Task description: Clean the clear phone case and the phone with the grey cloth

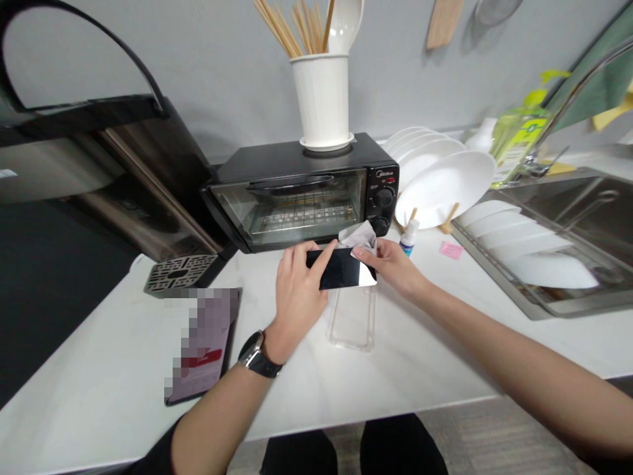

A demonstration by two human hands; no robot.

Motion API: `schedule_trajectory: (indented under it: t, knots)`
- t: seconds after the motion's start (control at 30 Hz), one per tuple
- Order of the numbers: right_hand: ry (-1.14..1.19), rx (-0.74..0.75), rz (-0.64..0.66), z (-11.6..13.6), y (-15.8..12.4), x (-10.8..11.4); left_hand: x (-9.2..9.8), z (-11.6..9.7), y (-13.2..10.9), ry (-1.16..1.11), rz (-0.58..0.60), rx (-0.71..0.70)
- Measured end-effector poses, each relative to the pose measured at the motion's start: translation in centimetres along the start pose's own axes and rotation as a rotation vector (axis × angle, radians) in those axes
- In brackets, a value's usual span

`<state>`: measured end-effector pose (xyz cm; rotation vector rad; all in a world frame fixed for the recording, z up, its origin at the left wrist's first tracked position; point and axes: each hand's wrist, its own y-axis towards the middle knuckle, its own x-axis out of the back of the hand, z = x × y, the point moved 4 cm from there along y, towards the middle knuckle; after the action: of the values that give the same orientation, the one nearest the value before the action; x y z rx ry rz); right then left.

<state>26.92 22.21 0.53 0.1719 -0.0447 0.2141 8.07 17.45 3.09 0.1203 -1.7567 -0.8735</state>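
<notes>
A black smartphone (339, 269) is held sideways above the white counter, its glossy face towards me. My left hand (301, 280) grips its left end, with one finger stretched along the upper edge. In my right hand (390, 260) is a light grey cloth (360, 236), pinched against the phone's upper right corner, the thumb on the front. Below the phone a clear phone case (353, 323) lies flat on the counter. Just beyond my right hand stands a small white spray bottle (410, 236) with a blue label.
A toaster oven (297, 204) stands behind my hands, bearing a white cup (324, 99) of chopsticks. At left are a tablet (208, 349) and a dark dispenser with a drip tray (180, 272). White plates (445, 188), a pink note (451, 250) and a sink (539, 307) with bowls lie right.
</notes>
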Motion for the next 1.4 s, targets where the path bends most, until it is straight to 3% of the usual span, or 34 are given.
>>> schedule_trajectory:
  t: [0.13,0.3,0.47,0.67,0.83,1.03,1.17,1.3,1.4]
  knots:
    - [-0.139,-0.138,0.014,-0.8,-0.1,0.2,0.0,0.0,-0.1,0.006,-0.006,0.035]
    - [0.163,-0.042,0.119,0.3,-0.2,-0.6,0.3,0.5,0.0,0.048,-0.074,0.096]
    - [-0.125,-0.140,0.139,-0.6,-0.5,-0.7,0.5,0.9,0.2,0.038,-0.083,0.130]
    - [0.177,-0.010,0.097,0.2,-0.3,-0.7,0.4,0.8,0.3,0.038,-0.074,0.129]
    - [-0.114,-0.084,0.126,-0.2,-0.6,-0.7,0.4,0.7,0.3,0.015,-0.061,0.128]
    - [0.136,-0.031,0.136,-0.2,-0.3,-0.8,0.3,0.6,0.3,0.039,-0.048,0.117]
    - [0.024,-0.083,0.162,-0.7,-0.4,-0.9,0.2,0.6,0.3,0.056,-0.043,0.113]
    - [0.131,0.031,0.203,-0.1,-0.5,-1.4,0.3,0.6,0.2,0.072,-0.045,0.107]
    - [0.118,-0.017,0.200,-0.4,-0.6,-1.7,0.3,0.3,0.2,0.064,-0.029,0.080]
